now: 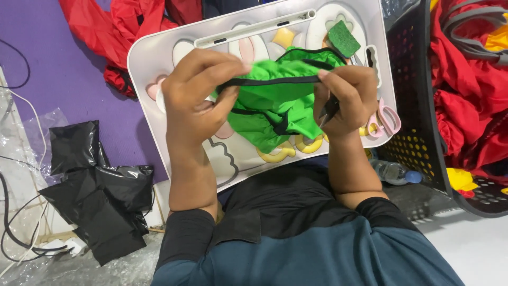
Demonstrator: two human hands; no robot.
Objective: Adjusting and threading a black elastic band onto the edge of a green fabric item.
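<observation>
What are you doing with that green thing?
A person holds a green cloth piece up over a white lap tray. The left hand and right hand pinch its black edge band and stretch it between them. The right hand also holds a small dark tool. Pink scissors lie on the tray.

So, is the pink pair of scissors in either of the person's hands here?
No: the pink scissors lie on the white tray, while both hands grip the green fabric piece by its black edge.

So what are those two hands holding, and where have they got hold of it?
Both the left hand and right hand hold a green cloth, pinching its black edge strip stretched between them. The right hand also grips a small dark tool.
</observation>
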